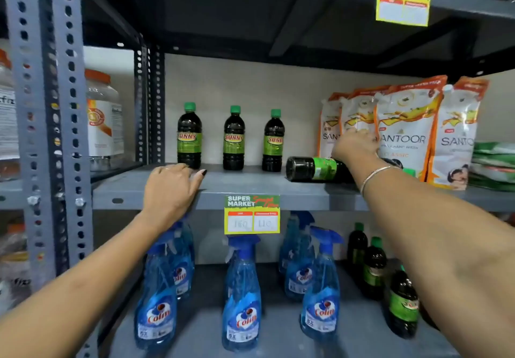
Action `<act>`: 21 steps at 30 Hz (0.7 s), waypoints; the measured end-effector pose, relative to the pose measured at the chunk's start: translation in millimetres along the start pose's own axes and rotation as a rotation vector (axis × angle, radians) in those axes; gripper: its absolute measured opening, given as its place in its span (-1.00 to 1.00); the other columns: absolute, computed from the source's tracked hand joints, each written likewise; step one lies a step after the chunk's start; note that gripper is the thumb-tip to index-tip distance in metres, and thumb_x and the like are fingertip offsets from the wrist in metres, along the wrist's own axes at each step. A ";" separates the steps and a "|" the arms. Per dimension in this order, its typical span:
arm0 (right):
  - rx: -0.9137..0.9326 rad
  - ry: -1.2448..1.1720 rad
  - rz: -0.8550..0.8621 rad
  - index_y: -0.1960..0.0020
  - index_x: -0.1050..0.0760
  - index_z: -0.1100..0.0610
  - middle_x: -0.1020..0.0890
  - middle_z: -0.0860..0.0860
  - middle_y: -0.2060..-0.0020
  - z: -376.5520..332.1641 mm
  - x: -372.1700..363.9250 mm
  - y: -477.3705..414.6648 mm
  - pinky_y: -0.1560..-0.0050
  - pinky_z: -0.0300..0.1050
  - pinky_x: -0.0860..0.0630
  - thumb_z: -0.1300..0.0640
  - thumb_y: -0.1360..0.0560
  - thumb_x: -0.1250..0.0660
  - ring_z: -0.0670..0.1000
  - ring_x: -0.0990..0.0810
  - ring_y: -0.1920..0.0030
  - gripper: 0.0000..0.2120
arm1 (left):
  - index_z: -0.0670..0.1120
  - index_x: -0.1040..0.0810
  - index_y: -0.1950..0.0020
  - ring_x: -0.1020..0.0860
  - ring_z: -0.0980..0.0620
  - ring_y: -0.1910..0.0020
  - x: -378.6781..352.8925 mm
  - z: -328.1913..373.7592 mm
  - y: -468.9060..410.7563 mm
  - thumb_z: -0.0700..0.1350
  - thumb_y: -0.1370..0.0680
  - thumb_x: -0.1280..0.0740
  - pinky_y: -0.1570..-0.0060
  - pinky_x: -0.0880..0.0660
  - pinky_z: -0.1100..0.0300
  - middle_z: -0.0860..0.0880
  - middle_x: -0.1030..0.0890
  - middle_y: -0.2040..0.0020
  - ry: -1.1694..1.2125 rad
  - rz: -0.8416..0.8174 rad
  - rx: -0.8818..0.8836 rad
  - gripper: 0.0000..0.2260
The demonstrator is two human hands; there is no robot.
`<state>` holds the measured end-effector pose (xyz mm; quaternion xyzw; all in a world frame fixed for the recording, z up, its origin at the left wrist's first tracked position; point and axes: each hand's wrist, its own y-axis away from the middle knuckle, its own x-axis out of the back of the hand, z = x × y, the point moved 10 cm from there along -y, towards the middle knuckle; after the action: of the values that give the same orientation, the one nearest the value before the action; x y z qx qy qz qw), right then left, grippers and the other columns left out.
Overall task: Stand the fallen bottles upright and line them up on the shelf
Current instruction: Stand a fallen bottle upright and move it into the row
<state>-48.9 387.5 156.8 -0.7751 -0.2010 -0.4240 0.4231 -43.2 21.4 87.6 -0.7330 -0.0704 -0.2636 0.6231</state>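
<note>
The grey slotted-steel shelf is spanning the middle of the frame, and the person is leaning both arms onto it; along its back three upright dark plastic bottles with green caps and green labels are standing in a spaced row at centre; at right of centre a fourth, the fallen dark bottle with a green label, is lying on its side, its long axis running left to right, base pointing toward the row and green cap toward the orange-and-white soap refill pouches at the right edge. The right hand is reaching in just above the fallen bottle's neck end, fingers loosely spread and gripping nothing that shows; whether it is touching the pouches I cannot tell. The left hand is resting flat on the shelf's front lip at lower left of the row, fingers relaxed, holding nothing. The right hand is plainly nearer; it would likely be closing downward on the neck, tipping it up.
</note>
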 end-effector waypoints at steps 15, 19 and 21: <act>-0.257 -0.255 -0.093 -0.50 -0.04 0.27 -0.39 0.25 -0.36 56.7 -27.6 -5.2 -0.28 0.22 -0.36 0.11 -0.47 -0.32 0.27 -0.39 -0.35 -0.27 | -0.18 -0.45 0.57 -0.44 -0.14 0.63 8.5 1.1 12.8 0.07 -0.51 -0.01 0.48 -0.17 0.22 -0.15 -0.47 0.61 0.001 0.073 0.036 -0.45; -0.263 -0.418 -0.080 -0.39 -0.24 0.28 -0.50 0.24 -0.25 55.1 -24.8 -11.9 -0.23 0.21 -0.44 0.10 -0.37 -0.33 0.27 -0.50 -0.24 -0.35 | -0.18 -0.46 0.56 -0.43 -0.13 0.63 8.2 1.5 13.2 0.08 -0.52 0.00 0.48 -0.16 0.21 -0.13 -0.48 0.60 -0.006 0.075 0.043 -0.44; -0.266 -0.523 -0.055 -0.34 -0.31 0.28 -0.54 0.23 -0.21 53.7 -25.3 -19.4 -0.19 0.21 -0.48 0.05 -0.32 -0.35 0.27 -0.54 -0.19 -0.35 | -0.17 -0.46 0.56 -0.42 -0.12 0.62 7.7 0.7 13.0 0.08 -0.52 0.01 0.47 -0.15 0.20 -0.13 -0.48 0.59 -0.014 0.075 0.047 -0.44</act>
<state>-49.9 444.0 130.1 -0.9010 -0.2670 -0.2439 0.2399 -30.7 17.5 79.8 -0.7222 -0.0536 -0.2333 0.6489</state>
